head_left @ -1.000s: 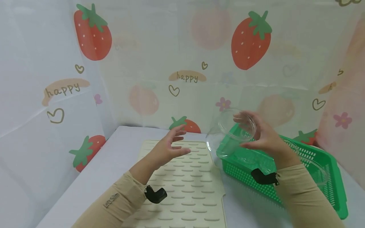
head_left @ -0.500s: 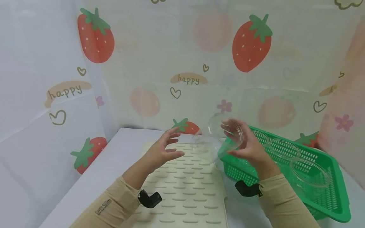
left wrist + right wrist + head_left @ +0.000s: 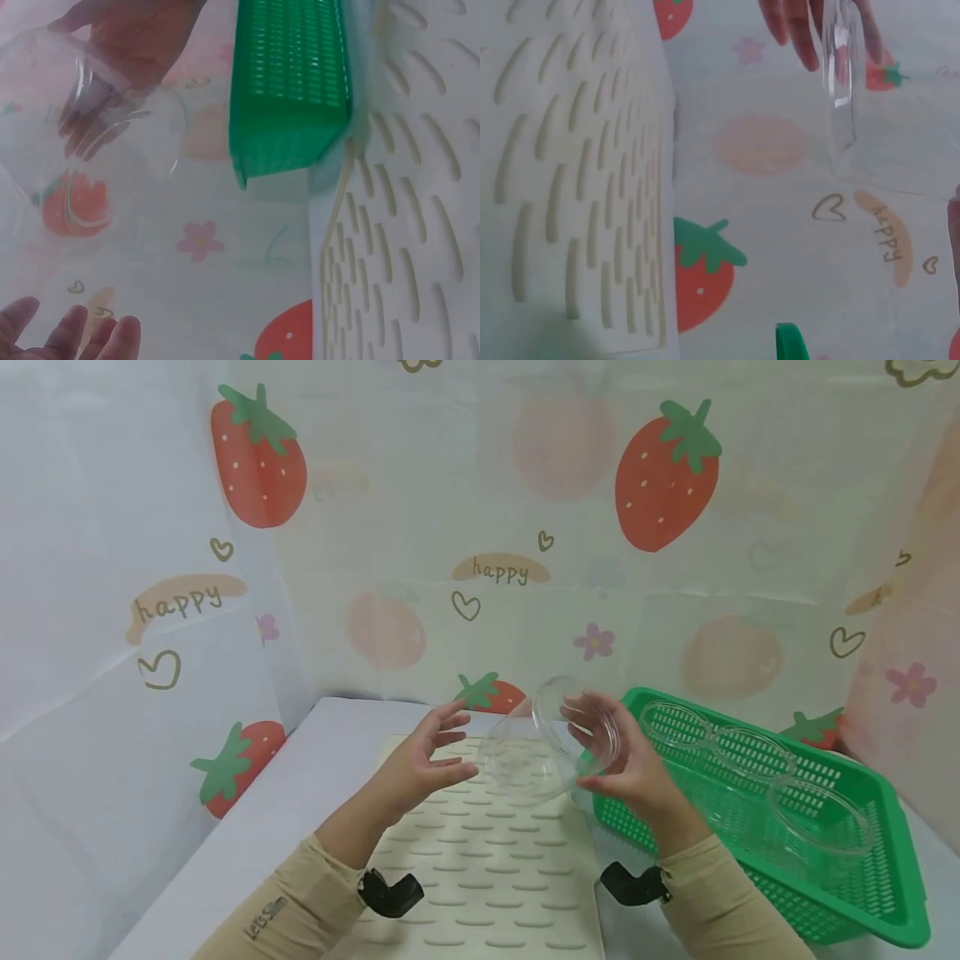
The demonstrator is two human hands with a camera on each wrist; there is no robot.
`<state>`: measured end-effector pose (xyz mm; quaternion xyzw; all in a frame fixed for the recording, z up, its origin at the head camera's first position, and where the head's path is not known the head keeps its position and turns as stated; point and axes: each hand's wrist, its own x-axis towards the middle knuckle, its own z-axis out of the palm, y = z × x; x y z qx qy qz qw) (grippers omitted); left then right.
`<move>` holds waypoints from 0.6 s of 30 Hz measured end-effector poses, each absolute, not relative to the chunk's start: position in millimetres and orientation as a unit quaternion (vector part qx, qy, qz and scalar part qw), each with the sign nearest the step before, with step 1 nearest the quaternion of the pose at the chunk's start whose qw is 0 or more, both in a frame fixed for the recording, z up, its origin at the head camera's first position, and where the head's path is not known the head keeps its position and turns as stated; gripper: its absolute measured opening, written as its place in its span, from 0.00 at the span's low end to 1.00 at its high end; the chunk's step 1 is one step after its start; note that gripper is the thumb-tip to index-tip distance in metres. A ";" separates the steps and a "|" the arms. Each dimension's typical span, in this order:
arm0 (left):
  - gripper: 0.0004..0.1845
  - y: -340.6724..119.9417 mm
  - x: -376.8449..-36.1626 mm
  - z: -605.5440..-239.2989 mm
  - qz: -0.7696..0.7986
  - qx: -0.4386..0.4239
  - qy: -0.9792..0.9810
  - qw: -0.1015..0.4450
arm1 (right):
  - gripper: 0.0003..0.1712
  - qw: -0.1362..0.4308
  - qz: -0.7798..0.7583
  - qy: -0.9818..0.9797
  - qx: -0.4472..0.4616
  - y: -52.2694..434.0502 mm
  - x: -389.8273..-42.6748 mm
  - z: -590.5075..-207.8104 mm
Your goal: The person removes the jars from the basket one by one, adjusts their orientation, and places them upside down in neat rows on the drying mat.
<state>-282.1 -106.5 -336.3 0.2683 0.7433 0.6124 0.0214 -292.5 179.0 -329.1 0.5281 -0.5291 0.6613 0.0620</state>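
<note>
A clear, see-through bowl with a round rim (image 3: 517, 770) is held up above the cream ridged mat (image 3: 487, 902), tilted on its side. My right hand (image 3: 633, 768) grips it from the right, with fingers partly seen through the clear wall. My left hand (image 3: 427, 764) is just left of the bowl, fingers spread and relaxed, holding nothing. In the left wrist view the bowl (image 3: 150, 135) hangs in front of the right hand (image 3: 139, 45). The right wrist view shows the bowl (image 3: 841, 90) edge-on, overlapping the left hand's fingers (image 3: 802, 34).
A green perforated basket (image 3: 911, 881) stands to the right of the mat, with several clear round-rimmed pieces (image 3: 821, 817) inside. The white table (image 3: 247, 827) shows left of the mat. A strawberry-printed curtain (image 3: 495, 485) hangs behind.
My right hand has carried the bowl leftward and lower, from over the basket's near left end to over the mat. My left hand has shifted slightly left and stays relaxed.
</note>
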 end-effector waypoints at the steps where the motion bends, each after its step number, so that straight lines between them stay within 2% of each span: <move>1: 0.43 -106.4 -281.6 -337.3 0.615 0.267 0.741 0.024 | 0.50 0.061 0.666 -0.525 0.527 178.0 -292.0 -330.0; 18: 0.47 -88.9 -279.3 -357.2 0.670 0.281 0.682 0.085 | 0.47 0.068 0.721 -0.468 0.506 168.6 -288.6 -337.7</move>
